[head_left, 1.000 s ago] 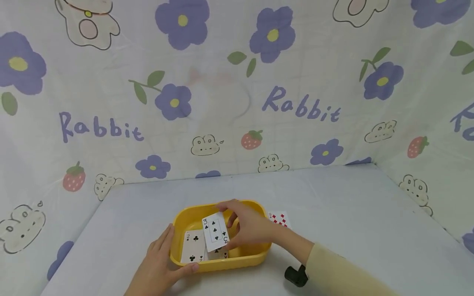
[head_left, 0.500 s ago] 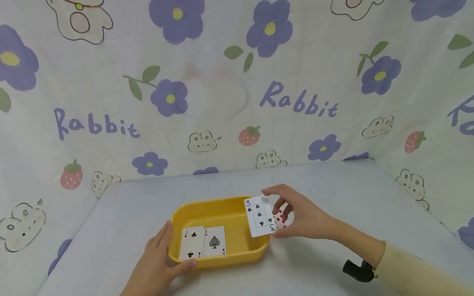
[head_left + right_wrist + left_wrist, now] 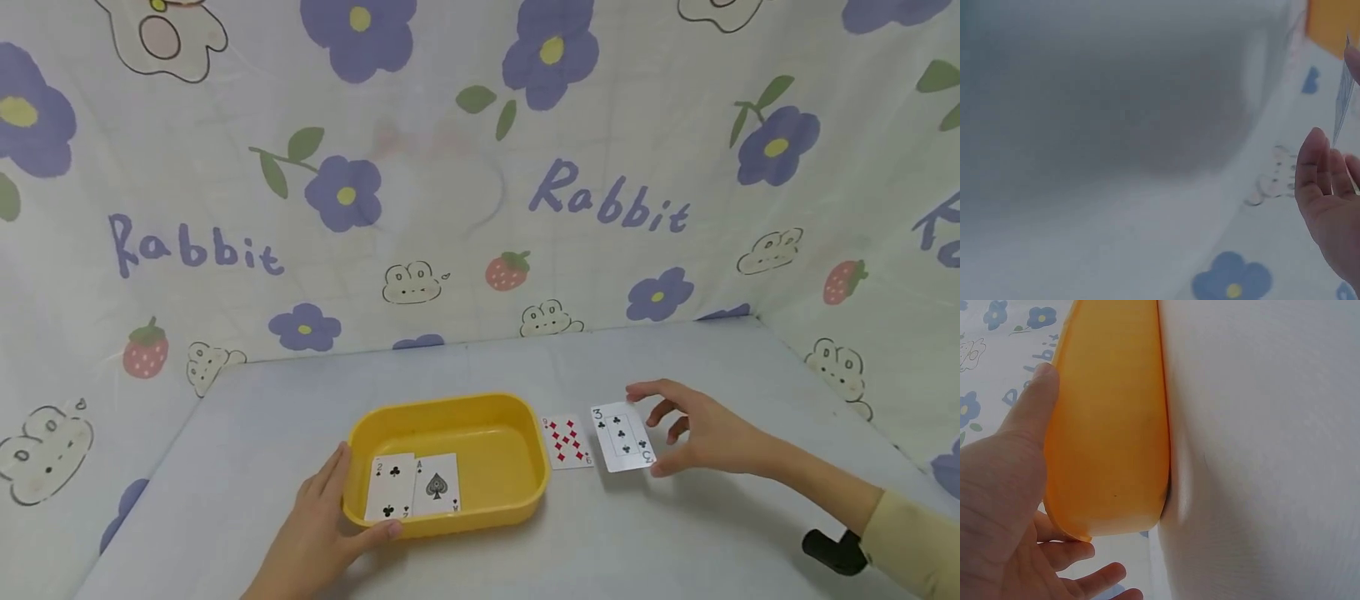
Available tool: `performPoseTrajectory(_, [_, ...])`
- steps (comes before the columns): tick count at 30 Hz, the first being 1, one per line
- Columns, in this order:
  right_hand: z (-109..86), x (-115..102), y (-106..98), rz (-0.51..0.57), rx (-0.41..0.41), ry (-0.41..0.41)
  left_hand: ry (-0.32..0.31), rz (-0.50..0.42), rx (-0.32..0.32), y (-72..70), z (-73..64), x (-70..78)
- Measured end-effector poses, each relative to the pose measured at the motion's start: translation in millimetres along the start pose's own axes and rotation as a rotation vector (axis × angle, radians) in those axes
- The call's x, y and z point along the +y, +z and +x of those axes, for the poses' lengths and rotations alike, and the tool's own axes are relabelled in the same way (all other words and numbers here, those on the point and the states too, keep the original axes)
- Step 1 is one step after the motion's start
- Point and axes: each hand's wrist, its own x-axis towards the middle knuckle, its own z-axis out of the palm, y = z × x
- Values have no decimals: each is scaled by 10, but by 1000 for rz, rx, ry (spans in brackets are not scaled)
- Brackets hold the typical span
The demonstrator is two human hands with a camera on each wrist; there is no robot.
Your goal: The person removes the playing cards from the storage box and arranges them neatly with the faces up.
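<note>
My right hand (image 3: 701,429) pinches a three of clubs playing card (image 3: 621,437) between thumb and fingertips, raised over the table to the right of a nine of diamonds (image 3: 567,442). In the right wrist view the card (image 3: 1344,103) appears nearly edge-on. My left hand (image 3: 315,521) holds the left front corner of a yellow plastic tray (image 3: 510,518), thumb at the front rim and fingers along the left side. Inside the tray, at its left, lie a two of clubs (image 3: 391,487) and an ace of spades (image 3: 437,485), face up.
A white table (image 3: 300,417) spreads under everything. Behind it hangs a white cloth (image 3: 450,208) printed with purple flowers, strawberries and rabbits. A black fitting (image 3: 834,552) sits at the right wrist, beside a pale yellow sleeve (image 3: 911,542).
The right hand has carried the three of clubs from above the tray out to the right, past the nine of diamonds, uncovering the ace of spades. The left hand has stayed at the tray's corner.
</note>
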Motion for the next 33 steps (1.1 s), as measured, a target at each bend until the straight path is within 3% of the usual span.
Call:
performPoseTrajectory(12, [153,363,80,-114,-45,102,8,13,4,3,3,5])
performPoseTrajectory(18, [243,323,111,-176,-67,123,-20,9,-9,9,9,5])
performPoseTrajectory(25, [286,281,116,-147,-60,131,-25,11,-4,4,15,-11])
performPoseTrajectory(30, [289,255,108,-167,-54,106,-25,4,1,7,22,-10])
performPoseTrajectory(33, [285,85,112,-211,-4,49,-26,-5,-7,11,34,2])
